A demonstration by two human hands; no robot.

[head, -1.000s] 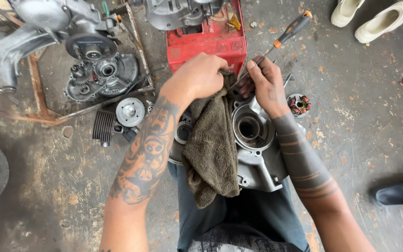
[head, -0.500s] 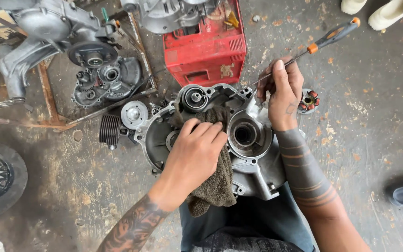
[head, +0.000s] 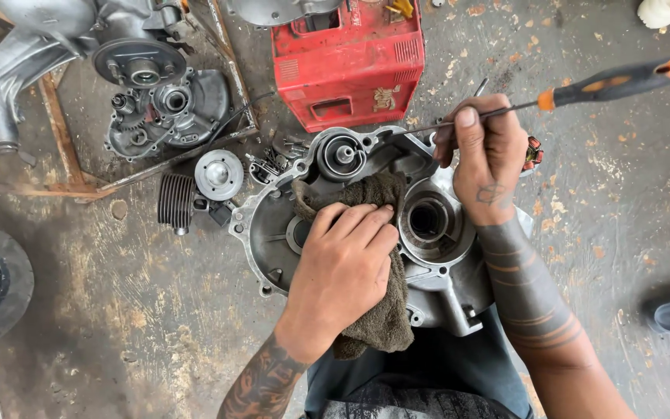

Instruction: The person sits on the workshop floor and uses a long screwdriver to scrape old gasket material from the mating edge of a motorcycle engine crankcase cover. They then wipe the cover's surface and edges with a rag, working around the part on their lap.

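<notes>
Since the earlier frame, the left hand [head: 347,268] stays pressed on the brown rag [head: 374,256] in almost the same place, while the view comes closer and the right hand [head: 486,159] sits a little lower on the casing rim.

Now the left grip lies flat, fingers spread over the rag, which covers the middle of the grey engine casing [head: 443,271] resting on the person's lap above the floor [head: 118,310]. The right grip is closed on the shaft of the orange and black screwdriver [head: 606,84], whose tip is near the round bearing seat [head: 343,154].

I judge 2 risks: the rag may catch on the sharp casing edges, and the tip may slip and scratch the seat. Small loose parts [head: 273,159] lie just beside the casing and could be knocked away.
</notes>
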